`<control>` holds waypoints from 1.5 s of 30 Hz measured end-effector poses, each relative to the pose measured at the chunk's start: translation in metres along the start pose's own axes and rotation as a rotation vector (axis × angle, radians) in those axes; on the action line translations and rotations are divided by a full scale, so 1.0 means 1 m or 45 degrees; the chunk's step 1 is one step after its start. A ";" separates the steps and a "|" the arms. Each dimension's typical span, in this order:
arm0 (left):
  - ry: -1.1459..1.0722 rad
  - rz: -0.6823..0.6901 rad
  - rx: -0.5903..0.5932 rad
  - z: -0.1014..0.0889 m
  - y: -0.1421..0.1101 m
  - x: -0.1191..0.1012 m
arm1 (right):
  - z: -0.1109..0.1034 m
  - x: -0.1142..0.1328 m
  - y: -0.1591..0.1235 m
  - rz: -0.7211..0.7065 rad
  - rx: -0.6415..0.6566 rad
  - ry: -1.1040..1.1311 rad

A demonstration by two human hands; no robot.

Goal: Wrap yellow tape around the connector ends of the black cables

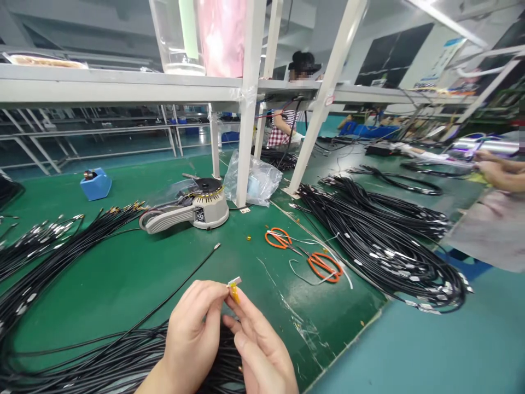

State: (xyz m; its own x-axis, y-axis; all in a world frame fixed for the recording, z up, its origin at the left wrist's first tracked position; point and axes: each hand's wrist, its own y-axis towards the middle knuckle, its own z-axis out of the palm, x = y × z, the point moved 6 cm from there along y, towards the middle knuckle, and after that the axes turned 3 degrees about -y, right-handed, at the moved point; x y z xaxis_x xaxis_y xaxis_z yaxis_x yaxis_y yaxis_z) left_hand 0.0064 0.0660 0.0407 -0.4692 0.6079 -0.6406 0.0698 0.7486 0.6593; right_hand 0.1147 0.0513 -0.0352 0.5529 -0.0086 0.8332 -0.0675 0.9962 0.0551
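My left hand is closed, with thumb and index finger pinching a cable end that has a small silver connector. A piece of yellow tape hangs at this connector. From the other side my right hand meets it, its fingers curled and a fingertip against the tape; the cable inside the hands is hidden. Below and around the hands lies a bundle of black cables. One single cable with a silver tip stretches across the green table beyond my left hand.
Behind stands a round tape dispenser beside a clear plastic bag. Orange-handled scissors lie at right, near coiled black cables. A blue holder sits at left. Shelf posts rise ahead; co-workers are beyond and at right.
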 end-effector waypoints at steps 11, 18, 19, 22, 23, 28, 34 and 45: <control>0.016 0.083 0.032 0.000 -0.002 -0.001 | 0.003 0.002 0.001 0.034 0.050 0.038; 0.033 0.101 0.030 -0.001 -0.003 -0.002 | 0.005 0.001 0.002 0.035 0.033 0.065; 0.041 0.112 0.033 -0.001 -0.003 -0.003 | 0.005 0.001 0.002 0.034 0.031 0.069; 0.089 0.146 0.057 0.000 -0.003 -0.004 | 0.007 0.001 0.001 0.033 0.025 0.081; 0.113 0.160 0.062 0.001 -0.003 -0.004 | 0.008 0.001 0.001 0.033 0.024 0.084; 0.231 0.242 0.041 0.002 -0.006 -0.001 | 0.006 -0.005 0.002 0.045 0.026 0.085; 0.321 0.165 -0.074 -0.006 0.000 0.004 | -0.004 -0.005 0.003 0.153 -0.039 0.056; 0.417 0.215 -0.035 0.002 -0.005 -0.001 | 0.014 0.027 0.030 0.151 -0.152 -0.322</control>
State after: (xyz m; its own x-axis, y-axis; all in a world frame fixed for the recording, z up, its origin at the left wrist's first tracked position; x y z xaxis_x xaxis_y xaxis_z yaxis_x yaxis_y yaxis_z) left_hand 0.0087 0.0624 0.0374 -0.7101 0.6021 -0.3650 0.1484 0.6348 0.7583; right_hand 0.1160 0.0798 -0.0039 0.3220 0.1022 0.9412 -0.0126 0.9945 -0.1037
